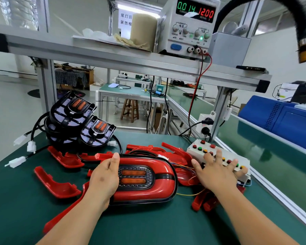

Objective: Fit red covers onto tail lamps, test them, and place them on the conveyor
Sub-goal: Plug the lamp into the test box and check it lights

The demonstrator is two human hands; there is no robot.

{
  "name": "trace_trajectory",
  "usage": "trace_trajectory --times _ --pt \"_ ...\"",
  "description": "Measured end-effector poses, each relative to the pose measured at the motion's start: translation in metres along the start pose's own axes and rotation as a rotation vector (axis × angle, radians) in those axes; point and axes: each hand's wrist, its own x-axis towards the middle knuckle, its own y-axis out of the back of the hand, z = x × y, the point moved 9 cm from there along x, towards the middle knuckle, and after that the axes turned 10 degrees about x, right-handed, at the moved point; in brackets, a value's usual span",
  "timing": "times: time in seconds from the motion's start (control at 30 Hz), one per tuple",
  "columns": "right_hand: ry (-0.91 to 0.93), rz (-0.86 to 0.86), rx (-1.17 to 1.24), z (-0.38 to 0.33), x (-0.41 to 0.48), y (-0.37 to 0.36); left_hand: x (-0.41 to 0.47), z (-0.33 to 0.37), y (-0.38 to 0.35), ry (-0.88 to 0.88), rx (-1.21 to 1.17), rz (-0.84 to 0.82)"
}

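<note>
On the green-matted counter (pixel 148 225), head view:

- Oval tail lamp (pixel 148 191) lies flat at front centre, not on the belt. Glossy red plastic cover is fitted, and the black centre has two amber bars.
- left grip (pixel 104 181) grasps the lamp's left end. Thumb is hooked over the far edge and palm lies across the end. Fingers are hidden on the near side.
- right grip (pixel 215 174) is released, fingers spread and straight. Fingertips rest on the white button box (pixel 193 149) just right of the lamp. Box top carries red, green and yellow push-buttons.
- Thin coloured wires (pixel 184 169) run between lamp and box.
- Loose red plastic covers (pixel 57 184) are scattered round the lamp: several left of it, more behind it, a few under the right forearm.
- Stack of black uncovered tail lamps (pixel 72 115) sits far left on the counter, tilted. Black cables trail from it, ending in white connectors (pixel 18 161).
- Aluminium shelf (pixel 95 50) overhead holds a white bench power supply (pixel 185 38). Green readout shows 0.014, red shows 12.00.
- Red and black leads (pixel 195 92) drop from its front terminals behind the counter.
- Green conveyor belt (pixel 272 152) runs along the counter's right side past an aluminium rail. A blue plastic crate (pixel 293 119) stands beyond it.
</note>
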Motion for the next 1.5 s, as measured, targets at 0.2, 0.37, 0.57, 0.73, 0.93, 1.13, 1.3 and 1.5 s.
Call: trace_trajectory --times 0.2,0.37,0.57,0.73,0.93,1.13,1.3,1.5 --pt "-0.011 0.007 -0.016 0.0028 -0.0033 0.0 0.0041 -0.0055 0.0015 0.014 0.038 0.029" --pt "0.004 -0.006 -0.036 0.0042 -0.004 0.0006 0.0062 -0.0037 0.0049 -0.004 0.138 0.059" --pt "-0.006 -0.001 -0.024 0.0054 -0.0057 0.0001 0.0056 -0.0046 0.0038 0.004 0.106 0.048" --pt "-0.011 -0.007 -0.007 0.0052 -0.0064 -0.0007 0.0046 -0.0024 0.0029 0.015 0.075 0.038" --pt "-0.008 -0.011 0.005 0.0051 -0.0075 -0.0012 0.0039 -0.0022 0.0028 0.017 0.079 0.033" --pt "-0.006 -0.02 -0.002 0.0036 -0.0077 -0.0009 0.0035 -0.002 0.0022 0.016 0.069 0.023" --pt "-0.005 -0.029 0.012 0.0037 -0.0087 -0.0009 0.0025 0.0001 0.0029 0.004 0.1 0.013" --pt "-0.027 -0.028 0.038 0.0031 -0.0049 0.0057 0.0011 0.0025 0.0034 -0.006 0.119 0.001"
